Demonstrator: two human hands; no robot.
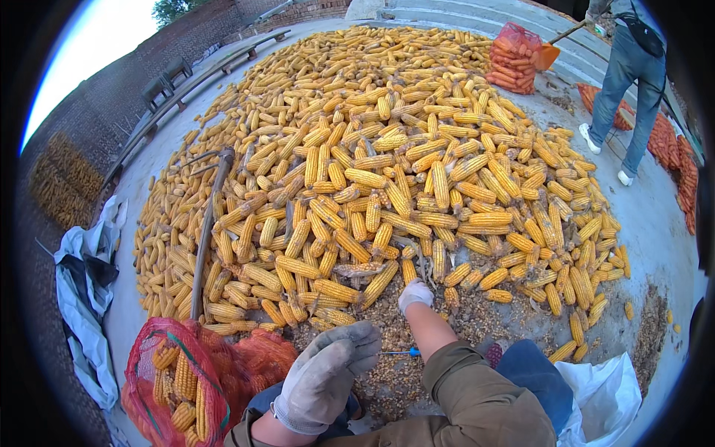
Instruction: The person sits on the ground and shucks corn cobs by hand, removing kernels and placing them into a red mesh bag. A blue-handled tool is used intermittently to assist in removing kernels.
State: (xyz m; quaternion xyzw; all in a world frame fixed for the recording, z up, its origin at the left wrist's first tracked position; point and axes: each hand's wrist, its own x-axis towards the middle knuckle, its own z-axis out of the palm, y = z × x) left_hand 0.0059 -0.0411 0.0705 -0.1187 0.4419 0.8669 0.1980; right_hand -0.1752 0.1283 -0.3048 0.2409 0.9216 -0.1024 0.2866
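A wide heap of yellow corn cobs (pixel 391 167) spreads before me on the concrete floor. My right hand (pixel 416 295), in a whitish work glove, is at the near edge of the heap and touches the lower end of an upright-lying cob (pixel 409 271); its fingertips are partly hidden. Nearer to me is my left hand (pixel 329 374), gloved and raised, its fingers together and nothing visible in it. A red mesh bag (pixel 131 385) with cobs inside stands open at the lower left. Between my hands, a screwdriver with a blue handle (pixel 414 352) lies on loose kernels (pixel 391 377).
A long-handled fork (pixel 206 223) lies on the heap's left side. White sheeting (pixel 92 279) is at the far left, a white sack (pixel 606 391) at the lower right. A person (pixel 628 78) stands upper right beside filled red mesh bags (pixel 665 137), holding an orange shovel (pixel 547 56).
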